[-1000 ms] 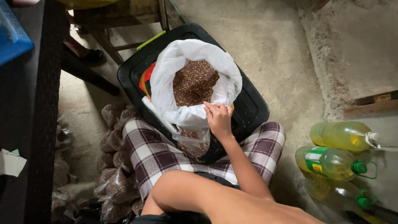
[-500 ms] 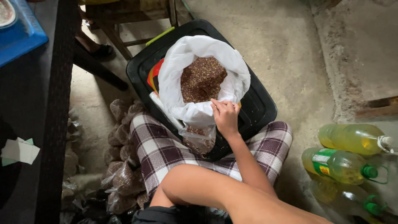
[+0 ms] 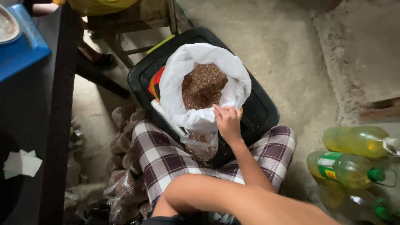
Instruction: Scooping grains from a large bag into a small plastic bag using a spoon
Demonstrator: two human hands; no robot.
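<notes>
A white sack (image 3: pixel 179 79) full of brown grain (image 3: pixel 203 85) stands open in a black plastic bin (image 3: pixel 260 110) between my knees, which are in checked shorts. My right hand (image 3: pixel 228 123) rests on the sack's near rim, fingers pinched on the white fabric. Just below the rim hangs a small clear bag of the same grain (image 3: pixel 202 146), against the bin's front. My left hand is out of view; only a bare arm (image 3: pixel 216 200) crosses the bottom of the picture.
Filled clear bags of grain (image 3: pixel 123 166) lie piled by my left knee. Three bottles of yellow oil (image 3: pixel 354 141) lie on the concrete floor at right. A dark table edge (image 3: pixel 58 125) with a blue tray (image 3: pixel 25 52) runs along the left, and a wooden stool (image 3: pixel 137 25) stands behind the bin.
My view has drifted a little, so the bin and sack sit slightly further right in the picture. My right hand has stayed on the sack's near rim.
</notes>
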